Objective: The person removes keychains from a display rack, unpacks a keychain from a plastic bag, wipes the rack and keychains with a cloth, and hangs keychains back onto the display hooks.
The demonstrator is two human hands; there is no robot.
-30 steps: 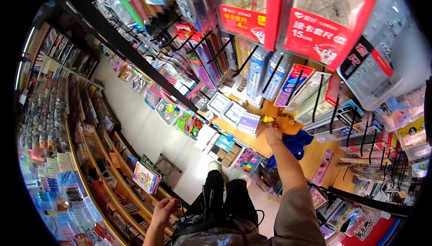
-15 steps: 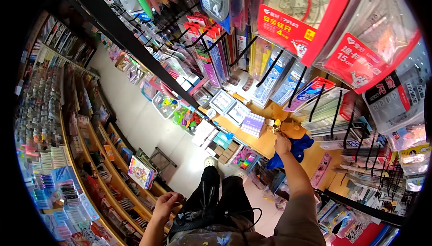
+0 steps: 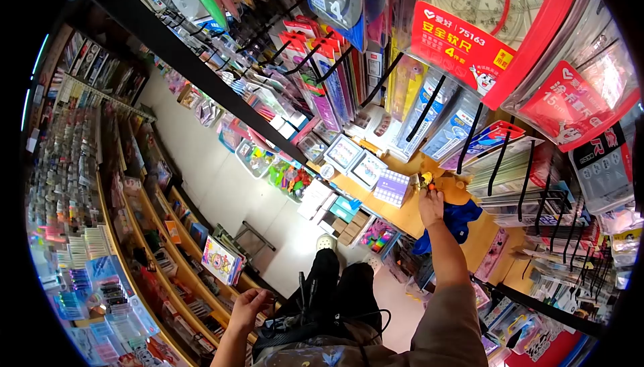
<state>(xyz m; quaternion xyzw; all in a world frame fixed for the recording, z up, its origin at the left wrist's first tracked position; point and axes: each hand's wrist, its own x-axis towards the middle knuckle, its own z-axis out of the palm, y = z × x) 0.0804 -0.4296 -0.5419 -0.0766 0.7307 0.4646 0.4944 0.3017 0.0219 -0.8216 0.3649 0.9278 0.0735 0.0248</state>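
Note:
My right hand (image 3: 431,207) reaches over a wooden shelf, its fingers closed on a small yellow item (image 3: 426,179) with an orange part. The item's exact kind is too small to make out. Beside the hand lies a crumpled blue cloth-like thing (image 3: 458,222), and just behind it a brown-orange piece (image 3: 453,187). A purple-and-white checked box (image 3: 392,187) stands left of the fingers. Low in front of my body hangs my left hand (image 3: 249,308), fingers loosely curled together with nothing visible in them.
Packaged ruler sets (image 3: 463,45) hang on black hooks close above the right arm. Two framed cards (image 3: 355,160) sit farther along the wooden shelf (image 3: 426,218). Below are small cartons (image 3: 352,227) and a bin of colourful toys (image 3: 288,178). Tiered shelves (image 3: 168,253) line the left side.
The view has shifted, so the shelf and its goods appear farther right and slightly lower. My right hand stays at the yellow item, and the left hand has hardly moved.

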